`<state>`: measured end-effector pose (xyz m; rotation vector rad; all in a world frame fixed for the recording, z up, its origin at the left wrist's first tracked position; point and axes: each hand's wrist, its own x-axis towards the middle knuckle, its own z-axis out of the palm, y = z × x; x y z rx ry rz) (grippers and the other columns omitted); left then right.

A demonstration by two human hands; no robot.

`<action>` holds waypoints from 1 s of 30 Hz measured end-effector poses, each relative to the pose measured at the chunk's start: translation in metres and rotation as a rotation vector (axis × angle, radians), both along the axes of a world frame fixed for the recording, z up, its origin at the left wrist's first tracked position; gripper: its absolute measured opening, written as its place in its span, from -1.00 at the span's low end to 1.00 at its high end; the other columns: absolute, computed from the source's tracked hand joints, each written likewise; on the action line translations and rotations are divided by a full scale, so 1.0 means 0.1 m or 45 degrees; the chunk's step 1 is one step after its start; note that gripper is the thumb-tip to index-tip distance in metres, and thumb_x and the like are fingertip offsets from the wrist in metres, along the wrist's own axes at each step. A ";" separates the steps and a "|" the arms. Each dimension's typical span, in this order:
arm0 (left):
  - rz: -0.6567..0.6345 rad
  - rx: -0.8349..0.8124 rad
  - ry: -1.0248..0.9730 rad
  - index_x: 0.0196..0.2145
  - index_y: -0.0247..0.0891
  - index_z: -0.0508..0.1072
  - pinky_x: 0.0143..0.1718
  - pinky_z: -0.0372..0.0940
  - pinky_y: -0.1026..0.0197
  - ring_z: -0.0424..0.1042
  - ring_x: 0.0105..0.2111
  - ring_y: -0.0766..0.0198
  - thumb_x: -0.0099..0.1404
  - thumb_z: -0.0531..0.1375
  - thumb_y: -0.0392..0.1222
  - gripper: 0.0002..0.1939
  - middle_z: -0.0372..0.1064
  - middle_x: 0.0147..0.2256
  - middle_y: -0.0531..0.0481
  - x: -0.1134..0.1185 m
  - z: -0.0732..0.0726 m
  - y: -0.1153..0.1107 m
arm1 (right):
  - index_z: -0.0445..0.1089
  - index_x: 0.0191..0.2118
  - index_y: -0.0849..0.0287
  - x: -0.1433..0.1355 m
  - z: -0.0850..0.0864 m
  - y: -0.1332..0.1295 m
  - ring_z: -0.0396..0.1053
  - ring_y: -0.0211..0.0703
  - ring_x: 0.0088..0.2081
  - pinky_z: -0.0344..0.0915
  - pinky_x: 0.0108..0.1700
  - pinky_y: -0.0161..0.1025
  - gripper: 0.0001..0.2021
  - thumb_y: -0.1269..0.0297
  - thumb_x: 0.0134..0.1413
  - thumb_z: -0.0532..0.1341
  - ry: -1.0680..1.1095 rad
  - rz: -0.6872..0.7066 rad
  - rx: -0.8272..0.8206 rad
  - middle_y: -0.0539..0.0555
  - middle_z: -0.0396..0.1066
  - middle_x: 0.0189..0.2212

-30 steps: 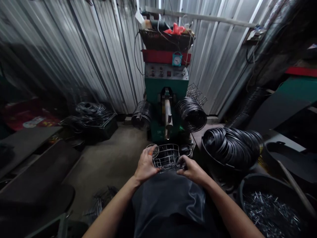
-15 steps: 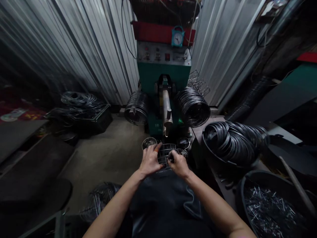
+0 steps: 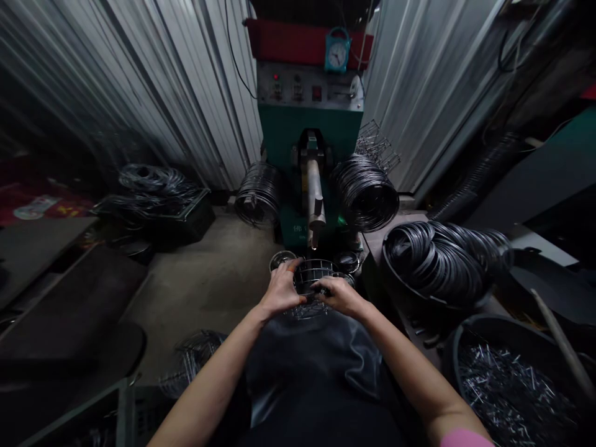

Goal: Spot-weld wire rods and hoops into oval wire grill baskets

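A round wire basket (image 3: 315,268) sits low in front of the green machine (image 3: 284,133), between my hands. My left hand (image 3: 283,287) is curved round the basket's left side, thumb and fingers gripping it. My right hand (image 3: 336,293) is at the basket's right side with its fingers pressed together; what they hold, if anything, is too dark to tell. Just beyond the basket, the machine's metal arm (image 3: 315,192) points down toward it. Small round containers (image 3: 347,261) stand beside the basket.
Wire ring coils (image 3: 365,192) hang on both sides of the machine. A tub of rings (image 3: 437,261) and a tub of short metal pieces (image 3: 516,391) stand at the right. A crate with wire parts (image 3: 186,214) is at the left. A teal clock (image 3: 337,51) hangs above.
My right hand has turned, its fingers now pointing left across the basket. The basket appears tilted differently, its round rim more visible. The view has shifted slightly.
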<state>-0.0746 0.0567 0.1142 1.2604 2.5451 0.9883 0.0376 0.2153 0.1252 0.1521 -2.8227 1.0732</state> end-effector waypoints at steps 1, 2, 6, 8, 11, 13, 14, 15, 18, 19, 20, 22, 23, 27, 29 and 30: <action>-0.001 -0.001 0.001 0.14 -0.25 0.18 0.10 0.14 -0.12 0.22 0.09 -0.14 -0.24 0.36 -0.21 -0.07 0.23 0.09 -0.22 -0.01 -0.01 0.00 | 0.48 -0.19 0.15 -0.01 -0.02 0.00 0.45 -0.14 -0.24 0.34 -0.19 -0.24 -0.76 0.48 -0.03 0.23 0.016 0.003 -0.001 0.09 0.49 -0.29; -0.004 -0.003 0.003 0.14 -0.25 0.18 0.10 0.14 -0.12 0.22 0.09 -0.14 -0.24 0.36 -0.22 -0.07 0.23 0.09 -0.22 -0.01 -0.01 0.00 | 0.48 -0.20 0.15 -0.02 -0.04 -0.01 0.45 -0.14 -0.24 0.34 -0.19 -0.25 -0.77 0.48 -0.03 0.23 0.035 0.008 -0.003 0.09 0.49 -0.29; -0.025 -0.005 0.009 0.15 -0.24 0.15 0.10 0.14 -0.12 0.21 0.10 -0.14 -0.24 0.36 -0.23 -0.05 0.21 0.10 -0.23 -0.08 -0.08 0.00 | 0.47 -0.22 0.14 -0.05 -0.13 0.00 0.45 -0.18 -0.26 0.34 -0.21 -0.30 -0.78 0.51 -0.02 0.21 0.096 0.024 0.005 0.07 0.49 -0.31; -0.040 0.007 0.021 0.16 -0.23 0.13 0.10 0.13 -0.11 0.20 0.10 -0.12 -0.22 0.35 -0.22 -0.05 0.21 0.10 -0.22 -0.13 -0.13 0.01 | 0.47 -0.22 0.16 -0.08 -0.18 0.01 0.44 -0.20 -0.28 0.34 -0.23 -0.31 -0.78 0.52 -0.02 0.21 0.108 0.022 0.029 0.08 0.48 -0.31; -0.061 0.039 0.041 0.16 -0.21 0.12 0.10 0.13 -0.11 0.21 0.10 -0.10 -0.21 0.35 -0.22 -0.06 0.22 0.10 -0.20 -0.22 -0.20 0.02 | 0.46 -0.23 0.17 -0.14 -0.24 0.02 0.45 -0.20 -0.27 0.35 -0.23 -0.31 -0.78 0.54 -0.03 0.21 0.115 0.017 0.065 0.09 0.47 -0.31; -0.073 0.058 0.043 0.16 -0.20 0.12 0.10 0.12 -0.11 0.21 0.10 -0.10 -0.20 0.36 -0.21 -0.06 0.21 0.10 -0.21 -0.28 -0.23 0.03 | 0.46 -0.23 0.17 -0.17 -0.26 0.03 0.45 -0.20 -0.27 0.35 -0.21 -0.31 -0.77 0.54 -0.03 0.20 0.121 0.014 0.076 0.09 0.47 -0.30; -0.078 0.068 0.043 0.16 -0.20 0.13 0.10 0.12 -0.12 0.20 0.11 -0.10 -0.20 0.36 -0.19 -0.06 0.21 0.10 -0.21 -0.30 -0.25 0.04 | 0.46 -0.23 0.17 -0.19 -0.27 0.03 0.45 -0.20 -0.26 0.36 -0.21 -0.31 -0.76 0.55 -0.03 0.20 0.123 0.014 0.078 0.09 0.47 -0.30; -0.080 0.077 0.043 0.16 -0.20 0.13 0.11 0.12 -0.12 0.20 0.11 -0.10 -0.19 0.37 -0.18 -0.06 0.21 0.10 -0.22 -0.32 -0.26 0.05 | 0.46 -0.22 0.17 -0.21 -0.28 0.04 0.45 -0.20 -0.26 0.36 -0.21 -0.31 -0.76 0.55 -0.03 0.20 0.125 0.013 0.078 0.09 0.48 -0.30; -0.082 0.088 0.038 0.16 -0.22 0.12 0.11 0.11 -0.14 0.20 0.11 -0.11 -0.20 0.37 -0.15 -0.05 0.21 0.10 -0.25 -0.35 -0.28 0.09 | 0.47 -0.23 0.17 -0.24 -0.29 0.07 0.45 -0.20 -0.27 0.36 -0.21 -0.31 -0.77 0.54 -0.03 0.21 0.116 -0.005 0.081 0.09 0.48 -0.31; -0.080 0.089 0.036 0.16 -0.23 0.12 0.11 0.11 -0.14 0.20 0.11 -0.11 -0.20 0.38 -0.16 -0.05 0.21 0.09 -0.25 -0.36 -0.29 0.10 | 0.47 -0.23 0.17 -0.24 -0.29 0.08 0.45 -0.20 -0.27 0.36 -0.21 -0.31 -0.78 0.54 -0.03 0.21 0.108 -0.020 0.083 0.08 0.48 -0.31; -0.077 0.091 0.036 0.16 -0.24 0.12 0.11 0.11 -0.14 0.20 0.11 -0.11 -0.21 0.38 -0.17 -0.04 0.21 0.09 -0.25 -0.36 -0.29 0.11 | 0.48 -0.23 0.17 -0.25 -0.29 0.09 0.46 -0.20 -0.27 0.36 -0.21 -0.31 -0.78 0.52 -0.02 0.21 0.096 -0.038 0.086 0.08 0.49 -0.30; -0.062 0.100 0.049 0.16 -0.24 0.13 0.11 0.12 -0.13 0.21 0.10 -0.12 -0.23 0.37 -0.19 -0.04 0.21 0.08 -0.25 -0.35 -0.30 0.13 | 0.48 -0.19 0.15 -0.25 -0.27 0.10 0.46 -0.19 -0.25 0.37 -0.20 -0.30 -0.77 0.49 -0.02 0.24 0.060 -0.070 0.106 0.08 0.49 -0.27; -0.050 0.103 0.060 0.15 -0.25 0.13 0.11 0.12 -0.13 0.21 0.10 -0.12 -0.23 0.37 -0.20 -0.04 0.21 0.08 -0.25 -0.34 -0.29 0.14 | 0.47 -0.15 0.14 -0.24 -0.26 0.10 0.46 -0.17 -0.22 0.37 -0.18 -0.29 -0.74 0.46 -0.02 0.25 0.039 -0.078 0.128 0.09 0.49 -0.24; -0.036 0.081 0.113 0.15 -0.23 0.14 0.11 0.11 -0.14 0.20 0.10 -0.13 -0.22 0.35 -0.20 -0.06 0.22 0.07 -0.21 -0.26 -0.26 0.15 | 0.41 -0.01 0.12 -0.18 -0.27 0.07 0.44 -0.11 -0.10 0.36 -0.09 -0.25 -0.63 0.41 -0.01 0.27 -0.004 -0.073 0.211 0.14 0.44 -0.08; -0.046 0.061 0.140 0.15 -0.24 0.15 0.12 0.11 -0.13 0.20 0.09 -0.14 -0.22 0.35 -0.20 -0.07 0.23 0.07 -0.21 -0.21 -0.23 0.16 | 0.42 -0.03 0.13 -0.14 -0.30 0.04 0.44 -0.12 -0.10 0.36 -0.09 -0.26 -0.65 0.44 0.01 0.25 -0.003 -0.064 0.212 0.14 0.45 -0.09; -0.045 0.049 0.152 0.14 -0.25 0.16 0.12 0.11 -0.12 0.20 0.09 -0.14 -0.21 0.35 -0.20 -0.08 0.23 0.06 -0.22 -0.18 -0.22 0.17 | 0.43 -0.05 0.14 -0.12 -0.32 0.03 0.44 -0.13 -0.11 0.37 -0.10 -0.26 -0.67 0.46 0.02 0.23 0.002 -0.058 0.206 0.13 0.46 -0.11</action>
